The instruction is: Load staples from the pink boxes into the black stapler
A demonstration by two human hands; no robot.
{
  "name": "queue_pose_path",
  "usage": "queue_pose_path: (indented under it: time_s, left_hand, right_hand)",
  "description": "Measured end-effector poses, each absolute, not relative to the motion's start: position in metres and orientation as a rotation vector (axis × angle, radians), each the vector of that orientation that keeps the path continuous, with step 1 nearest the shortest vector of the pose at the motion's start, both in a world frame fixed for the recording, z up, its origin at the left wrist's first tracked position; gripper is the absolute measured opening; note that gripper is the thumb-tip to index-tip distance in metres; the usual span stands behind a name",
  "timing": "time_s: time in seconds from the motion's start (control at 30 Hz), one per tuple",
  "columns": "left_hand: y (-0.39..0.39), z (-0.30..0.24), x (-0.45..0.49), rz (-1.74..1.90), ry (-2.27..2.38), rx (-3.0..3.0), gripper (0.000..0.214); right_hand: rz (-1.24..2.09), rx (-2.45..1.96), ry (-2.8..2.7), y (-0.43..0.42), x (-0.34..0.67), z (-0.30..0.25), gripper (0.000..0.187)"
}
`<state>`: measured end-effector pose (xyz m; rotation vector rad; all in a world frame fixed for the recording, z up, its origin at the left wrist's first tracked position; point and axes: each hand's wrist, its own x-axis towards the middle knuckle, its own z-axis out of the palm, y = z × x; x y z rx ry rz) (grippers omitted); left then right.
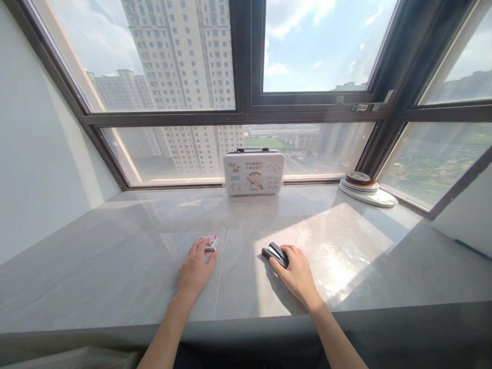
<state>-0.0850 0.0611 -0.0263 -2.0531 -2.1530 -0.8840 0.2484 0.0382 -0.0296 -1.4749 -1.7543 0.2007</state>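
My left hand [197,265] is closed around a small white-and-red box [211,243] on the grey marble-look ledge [242,292]. Its fingers cover the near part of the box. To the right, my right hand [295,269] grips a black stapler [275,254] from its right side, with the thumb along the near edge and the fingers over the far one. The stapler's narrow end points to the left and away from me. Sunlight falls on this hand, and the two hands are well apart.
A white carry case [254,174] with printed cartoons and a dark handle stands upright against the window. Stacked round plates or mats [361,185] lie in the back right corner. Dark window frames [242,119] border the ledge, and a white wall [42,143] rises at left.
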Motion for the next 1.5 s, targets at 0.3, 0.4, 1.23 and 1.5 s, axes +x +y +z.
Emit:
queue_pose_path:
  time_s: [0.3,0.4,1.23,1.5]
  left_hand:
    - [0.061,-0.03,-0.1,-1.018,-2.173,-1.956,0.039]
    - [0.063,-0.029,-0.099,-1.057,-2.183,-1.937,0.037]
    - [0.061,-0.012,-0.101,-1.27,-2.1,-1.822,0.038]
    - [0.027,-0.007,-0.03,-1.328,-1.844,-2.381,0.019]
  right_hand:
    - [0.218,-1.476,-1.753,0.039,0.249,-0.031,0.025]
    - [0.218,-1.474,-1.75,0.04,0.249,-0.033,0.026]
    - [0.296,-1.349,-1.737,0.03,0.248,-0.02,0.035]
    - [0.307,-1.281,-1.904,0.02,0.241,-0.007,0.042]
